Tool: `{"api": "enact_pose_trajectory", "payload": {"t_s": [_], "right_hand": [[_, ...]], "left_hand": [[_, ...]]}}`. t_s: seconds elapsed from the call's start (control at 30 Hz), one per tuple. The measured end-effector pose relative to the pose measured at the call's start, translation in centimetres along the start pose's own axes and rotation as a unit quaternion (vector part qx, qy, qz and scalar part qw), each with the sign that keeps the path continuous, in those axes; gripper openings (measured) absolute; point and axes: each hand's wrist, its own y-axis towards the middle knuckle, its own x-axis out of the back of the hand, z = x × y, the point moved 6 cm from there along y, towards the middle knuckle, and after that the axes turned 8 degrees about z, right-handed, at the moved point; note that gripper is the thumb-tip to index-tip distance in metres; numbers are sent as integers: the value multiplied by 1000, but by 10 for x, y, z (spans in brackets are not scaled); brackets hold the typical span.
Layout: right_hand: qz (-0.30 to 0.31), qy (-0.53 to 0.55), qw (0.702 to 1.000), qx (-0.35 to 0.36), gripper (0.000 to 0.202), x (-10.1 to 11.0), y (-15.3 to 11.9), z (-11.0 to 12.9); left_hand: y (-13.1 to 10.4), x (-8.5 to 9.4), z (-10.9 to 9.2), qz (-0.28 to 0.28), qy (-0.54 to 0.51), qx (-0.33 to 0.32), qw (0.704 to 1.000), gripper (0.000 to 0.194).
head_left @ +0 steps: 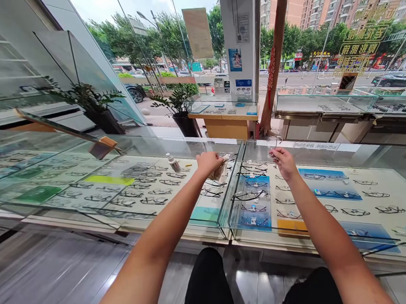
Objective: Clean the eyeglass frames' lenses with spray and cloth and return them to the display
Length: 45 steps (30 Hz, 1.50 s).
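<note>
My left hand (209,164) is closed on a crumpled brownish cloth (220,170) above the glass top of the left display case (148,148). A small white bottle (173,163) stands on the glass to its left, with a short yellow item (188,165) beside it. Over the right display case (325,151), my right hand (284,162) pinches a thin pair of glasses (274,143), whose clear lens part rises above the fingertips. The two hands are apart. Rows of eyeglass frames lie inside both cases beneath them.
A mirror on a wooden stand (103,147) rests at the left on the glass. Beyond the cases are potted plants (183,110), a wooden display table (227,123) and a leaning wooden post (276,62). A glass divider edge (232,186) separates the cases.
</note>
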Motion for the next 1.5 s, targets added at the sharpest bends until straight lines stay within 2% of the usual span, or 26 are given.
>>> {"api": "enact_pose_trajectory", "payload": {"t_s": [0.13,0.3,0.37,0.43,0.5,0.57,0.63,0.77,1.0,1.1,1.23,1.33,1.5], "right_hand": [[5,0,1000,-2,46,-1,-1,0],[10,34,999,-3,41,-3,-3,2],[13,68,998,-9,38,-4,-4,3],[15,105,994,-17,35,-5,-6,5],[19,141,990,-22,32,-6,-8,8],[23,181,983,-23,30,-8,-10,11],[25,223,974,-24,28,-9,-12,14],[32,271,961,-30,22,-12,-15,18],[56,248,967,-13,26,-24,-21,23],[61,215,974,-22,31,-29,-24,22],[73,179,981,-32,39,-35,-27,19],[73,151,985,-33,42,-36,-28,17],[65,129,989,-25,44,-37,-29,15]], "left_hand": [[-1,17,-8,-8,-145,-18,989,32],[3,24,-35,18,-328,-43,944,26],[0,15,-49,69,-444,-44,892,27],[-7,-2,-64,146,-577,-25,803,28],[-17,-23,-79,215,-661,4,719,28],[-27,-41,-90,252,-679,19,689,31],[-34,-58,-99,275,-677,19,682,32],[-45,-83,-109,317,-647,3,693,20],[-67,-109,-115,343,-628,-61,696,24],[-74,-113,-113,356,-622,-85,693,30],[-77,-112,-109,367,-617,-76,692,37],[-78,-109,-109,359,-601,-78,710,50],[-82,-99,-112,301,-581,-125,746,62]]}}
